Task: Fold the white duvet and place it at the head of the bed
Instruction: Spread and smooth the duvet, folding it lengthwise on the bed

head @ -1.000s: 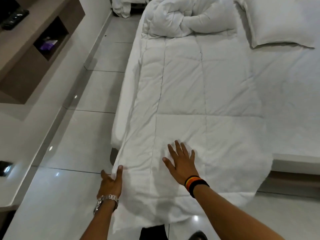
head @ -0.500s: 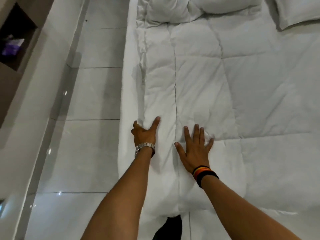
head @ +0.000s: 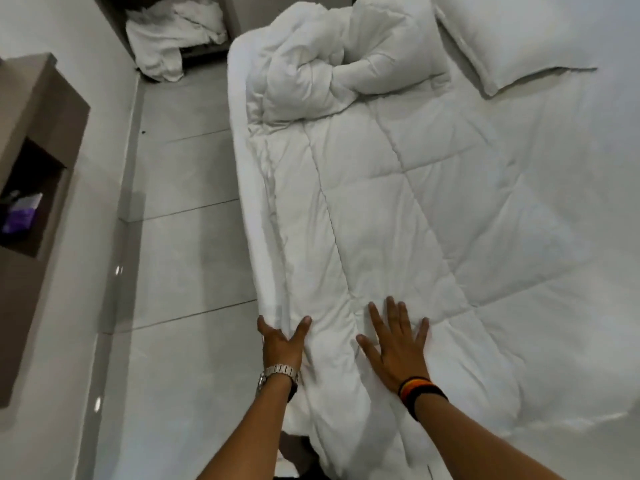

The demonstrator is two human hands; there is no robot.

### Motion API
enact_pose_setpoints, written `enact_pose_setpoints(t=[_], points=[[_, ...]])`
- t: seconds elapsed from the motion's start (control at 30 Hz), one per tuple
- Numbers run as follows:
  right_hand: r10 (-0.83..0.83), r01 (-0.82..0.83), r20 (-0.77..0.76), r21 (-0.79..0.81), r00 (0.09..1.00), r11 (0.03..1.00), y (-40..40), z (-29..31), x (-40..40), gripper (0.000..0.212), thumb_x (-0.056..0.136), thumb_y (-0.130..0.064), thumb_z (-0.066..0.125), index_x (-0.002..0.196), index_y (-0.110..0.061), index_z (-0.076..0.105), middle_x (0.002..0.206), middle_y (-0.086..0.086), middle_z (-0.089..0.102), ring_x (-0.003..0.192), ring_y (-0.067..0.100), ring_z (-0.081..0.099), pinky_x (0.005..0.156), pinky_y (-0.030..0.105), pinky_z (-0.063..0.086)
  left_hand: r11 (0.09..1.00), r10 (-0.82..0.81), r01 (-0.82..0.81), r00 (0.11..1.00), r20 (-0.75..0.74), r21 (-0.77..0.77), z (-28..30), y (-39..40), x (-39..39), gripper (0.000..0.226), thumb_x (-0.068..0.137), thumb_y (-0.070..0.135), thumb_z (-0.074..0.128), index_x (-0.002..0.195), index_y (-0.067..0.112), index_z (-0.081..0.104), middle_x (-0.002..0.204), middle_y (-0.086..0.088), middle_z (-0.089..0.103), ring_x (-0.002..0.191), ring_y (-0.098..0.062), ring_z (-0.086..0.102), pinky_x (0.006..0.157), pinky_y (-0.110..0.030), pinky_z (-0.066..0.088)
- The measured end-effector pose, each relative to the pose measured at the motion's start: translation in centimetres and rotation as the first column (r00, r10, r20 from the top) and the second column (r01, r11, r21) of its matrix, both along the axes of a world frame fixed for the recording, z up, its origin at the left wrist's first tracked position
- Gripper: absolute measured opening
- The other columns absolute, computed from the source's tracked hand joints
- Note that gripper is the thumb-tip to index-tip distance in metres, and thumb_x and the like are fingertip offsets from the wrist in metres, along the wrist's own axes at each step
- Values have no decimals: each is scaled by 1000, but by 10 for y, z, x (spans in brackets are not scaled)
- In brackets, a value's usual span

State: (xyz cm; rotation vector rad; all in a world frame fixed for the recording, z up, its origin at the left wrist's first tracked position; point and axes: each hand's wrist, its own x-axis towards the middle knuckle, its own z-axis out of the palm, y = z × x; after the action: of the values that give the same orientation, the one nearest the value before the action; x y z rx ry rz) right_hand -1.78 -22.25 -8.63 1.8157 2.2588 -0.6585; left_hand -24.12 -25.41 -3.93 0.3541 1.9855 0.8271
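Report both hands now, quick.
Left hand: pinching the duvet edge between thumb and fingers.
Right hand: open, flat on the duvet, holding nothing.

Pillow [head: 512,43], crumpled white linen [head: 166,46] on tiled floor [head: 187,271], wooden shelf unit [head: 38,161]

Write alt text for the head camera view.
Two hands work a white duvet laid along the bed's left edge: the left hand grips its side edge, the right hand presses flat on top. The far end is bunched near a pillow.
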Motion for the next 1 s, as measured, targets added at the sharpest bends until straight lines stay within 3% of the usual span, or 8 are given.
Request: enact_pose_setpoints(t=[0.2, 0.27, 0.4, 0.6, 0.7, 0.8, 0.9, 1.0], points=[[-157, 191, -189, 177, 969, 966, 102, 39, -72, 75, 99, -73, 15, 163, -39, -6, 171, 2, -17, 157, 23, -19, 121, 65, -10, 996, -45, 46, 999, -19, 79, 20, 139, -66, 101, 93, 64, 57, 163, 22, -2, 96, 7, 61, 83, -14, 59, 86, -31, 39], [-170, 212, -188, 231, 967, 950, 145, 35, -103, 74, 101, -72, 18, 163, -39, -5, 171, 2, -18, 157, 23, -20, 121, 65, -10, 994, -34, 35, 999, -16, 104, 15, 203, -88, 101, 92, 67, 55, 163, 23, -1, 125, -6, 65, 109, -27, 63, 93, -35, 40], [-252, 278, -136, 232, 958, 932, 218, 6, -156, 73, 103, -68, 23, 164, -38, -3, 172, 5, -17, 157, 26, -19, 121, 67, -8, 997, -34, 26, 994, 109, 72, -6, 320, -120, 115, 84, 75, 59, 163, 26, -8, 165, -12, 30, 145, -32, 40, 117, -42, 31], [-341, 335, 6, 157, 940, 929, 260, -34, -207, 72, 101, -70, 13, 164, -38, -2, 172, 11, -12, 158, 33, -13, 117, 74, -3, 977, -166, 158, 985, 47, 142, -22, 405, -125, 109, 84, 53, 77, 162, 27, 7, 148, -12, 53, 125, -32, 60, 96, -28, 46], [-275, 275, -21, 147, 961, 950, 238, -21, -203, 73, 101, -70, 21, 164, -38, 1, 172, 9, -11, 159, 30, -9, 121, 67, -4, 969, -101, 106, 994, -33, 222, -22, 384, -155, 88, 83, 42, 82, 153, 27, 31, 140, -12, 60, 120, -28, 63, 102, -36, 51], [-183, 183, 13, 41, 983, 982, 199, -12, -202, 74, 100, -73, 22, 164, -37, 9, 173, 8, -9, 159, 31, 1, 119, 71, 10, 981, -163, 158, 986, 37, 109, -10, 356, -192, 92, 85, 37, 82, 156, 28, 24, 146, -10, 54, 121, -21, 58, 100, -25, 44], [-292, 292, 8, 9, 956, 956, 220, -2, -211, 73, 98, -76, 14, 163, -42, 14, 172, 9, -7, 159, 29, 1, 119, 70, 3, 973, -232, 232, 971, 53, 3, 1, 371, -221, 126, 76, 59, 81, 161, 28, -7, 157, -12, 42, 138, -31, 48, 115, -41, 37], [-386, 393, -77, 149, 919, 907, 298, 30, -236, 68, 102, -70, 19, 163, -39, 20, 173, 9, 3, 159, 28, 4, 121, 68, 4, 954, -274, 288, 950, -151, 81, 23, 434, -245, 145, 53, 86, 75, 160, 33, -7, 164, -12, 28, 147, -35, 34, 119, -55, 30]])
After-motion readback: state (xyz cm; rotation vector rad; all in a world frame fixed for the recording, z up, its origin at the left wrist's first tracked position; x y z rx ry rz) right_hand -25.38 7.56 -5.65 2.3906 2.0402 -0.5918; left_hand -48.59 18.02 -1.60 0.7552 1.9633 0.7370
